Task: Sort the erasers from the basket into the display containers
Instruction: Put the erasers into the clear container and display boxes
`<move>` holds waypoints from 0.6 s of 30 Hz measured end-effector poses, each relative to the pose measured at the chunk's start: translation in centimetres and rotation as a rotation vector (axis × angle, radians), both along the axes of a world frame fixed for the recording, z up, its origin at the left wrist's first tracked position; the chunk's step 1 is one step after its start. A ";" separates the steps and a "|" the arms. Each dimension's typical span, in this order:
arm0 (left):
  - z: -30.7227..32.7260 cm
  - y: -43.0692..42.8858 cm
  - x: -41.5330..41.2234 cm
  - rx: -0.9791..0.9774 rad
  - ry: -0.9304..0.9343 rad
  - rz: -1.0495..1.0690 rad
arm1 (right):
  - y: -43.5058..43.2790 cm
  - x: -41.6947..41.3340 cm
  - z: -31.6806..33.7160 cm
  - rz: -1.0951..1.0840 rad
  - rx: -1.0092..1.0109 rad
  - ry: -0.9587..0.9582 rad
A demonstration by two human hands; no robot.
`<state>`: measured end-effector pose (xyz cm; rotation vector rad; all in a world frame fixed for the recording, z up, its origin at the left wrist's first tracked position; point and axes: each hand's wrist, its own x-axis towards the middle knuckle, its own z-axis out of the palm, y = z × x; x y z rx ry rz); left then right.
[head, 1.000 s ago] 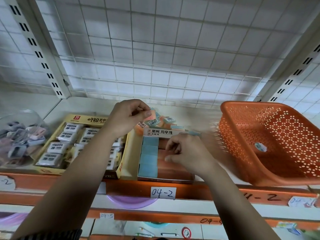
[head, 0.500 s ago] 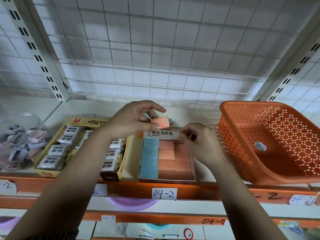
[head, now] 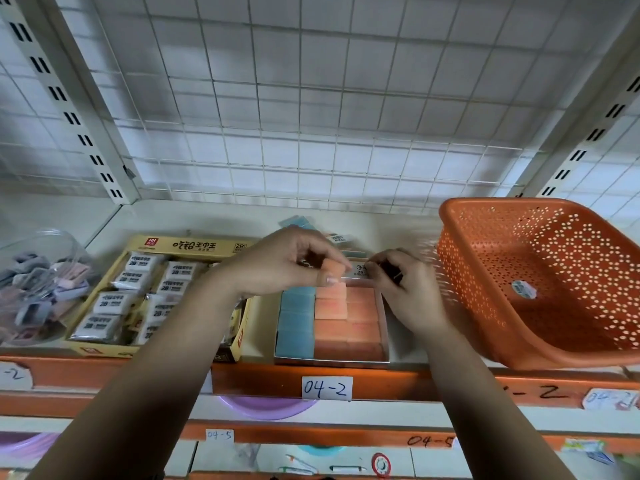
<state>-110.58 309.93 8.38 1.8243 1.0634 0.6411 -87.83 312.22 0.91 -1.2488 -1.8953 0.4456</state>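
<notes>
A small orange block eraser (head: 334,270) is pinched between the thumb and fingertips of the left hand (head: 284,263), just above the back of a small open display box (head: 383,327) on the shelf (head: 398,223). The box holds smooth rectangular blocks packed edge to edge: blue erasers (head: 298,317) in its left column and orange erasers (head: 346,323) in the other two. The right hand (head: 407,292) sits at the box's back right corner with its fingers curled; blur hides whether it holds anything. Behind the box lie loose wrapped erasers (head: 341,238). To the right an orange perforated plastic basket (head: 485,233) is tipped towards the viewer, with one small labelled item (head: 524,289) inside. To the left a yellow cardboard box (head: 194,245) holds white wrapped erasers (head: 110,303) printed "2B". Further left, a clear plastic jar (head: 52,244) contains mixed grey and pink small pieces. A white paper label (head: 326,388) on the shelf's orange front edge reads "04-2".
</notes>
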 end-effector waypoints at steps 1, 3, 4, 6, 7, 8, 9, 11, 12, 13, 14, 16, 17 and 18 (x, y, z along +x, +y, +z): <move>0.0 0.0 0.2 -0.036 0.067 -0.049 | 0.1 0.0 -0.1 -0.001 -0.004 0.001; -0.1 0.0 0.7 -0.092 0.160 -0.088 | 0.2 0.0 -0.2 0.002 -0.011 0.007; -0.2 0.1 1.0 -0.094 0.190 -0.092 | 0.2 0.0 -0.2 0.002 -0.012 0.009; -0.3 0.1 1.6 -0.059 0.257 -0.114 | 0.2 0.0 -0.3 0.003 -0.012 0.014; -0.4 0.1 1.8 -0.041 0.286 -0.132 | 0.2 0.0 -0.3 0.002 -0.010 0.015; -0.4 0.0 2.0 -0.027 0.311 -0.147 | 0.2 0.0 -0.3 0.001 -0.005 0.011; -0.5 -0.1 2.2 -0.019 0.330 -0.155 | 0.2 0.0 -0.3 -0.001 -0.001 0.007; -0.8 -0.4 2.4 0.013 0.354 -0.155 | 0.2 0.1 -0.4 -0.001 0.007 0.003; -0.9 -0.5 2.5 0.043 0.365 -0.156 | 0.2 0.1 -0.4 0.001 0.010 0.001; -1.0 -0.6 2.6 0.075 0.374 -0.161 | 0.2 0.1 -0.4 0.003 0.011 -0.002; -1.1 -0.7 2.6 0.105 0.384 -0.167 | 0.2 0.1 -0.4 0.005 0.011 -0.007; -1.2 -0.7 2.5 0.146 0.411 -0.177 | 0.2 0.1 -0.4 0.005 0.008 -0.011; -1.2 -0.7 2.4 0.160 0.424 -0.182 | 0.2 0.1 -0.4 0.007 0.005 -0.009; -1.2 -0.7 2.4 0.175 0.437 -0.188 | 0.2 0.0 -0.4 0.009 0.002 -0.005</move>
